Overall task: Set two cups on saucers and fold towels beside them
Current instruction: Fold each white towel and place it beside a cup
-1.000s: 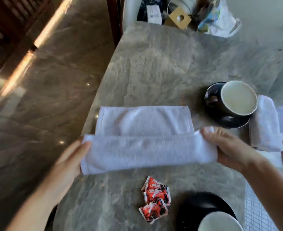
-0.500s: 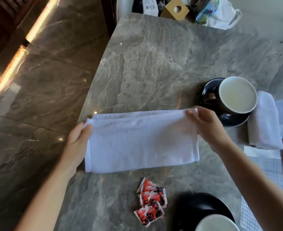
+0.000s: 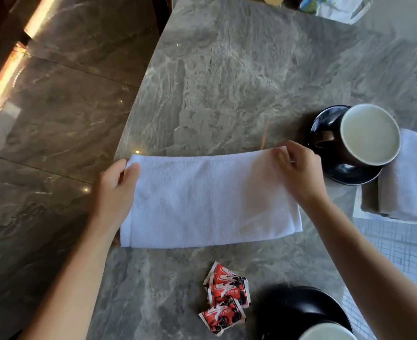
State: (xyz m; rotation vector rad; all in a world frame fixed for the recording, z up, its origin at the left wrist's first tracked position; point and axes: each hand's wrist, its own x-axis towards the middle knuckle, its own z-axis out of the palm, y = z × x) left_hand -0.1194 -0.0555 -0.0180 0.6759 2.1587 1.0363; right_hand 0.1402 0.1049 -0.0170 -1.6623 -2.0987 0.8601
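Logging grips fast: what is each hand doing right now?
Left hand: closed on the white towel's far left corner.
Right hand: pinching the towel's far right corner.

Daylight scene, moderately bright, soft overall. Warm orange glare streak on floor at upper left; small specular glints on glossy tile near table edge. Marble top evenly lit, low sheen. Towel near overexposed, weave detail faint. Soft shadow under right hand on towel; dark shadow beside saucer. Wide-angle distortion: table edges bow, forearms stretch toward lower corners. Slight softness throughout; packets blurred, print illegible. Top right clutter bleached, indistinct.
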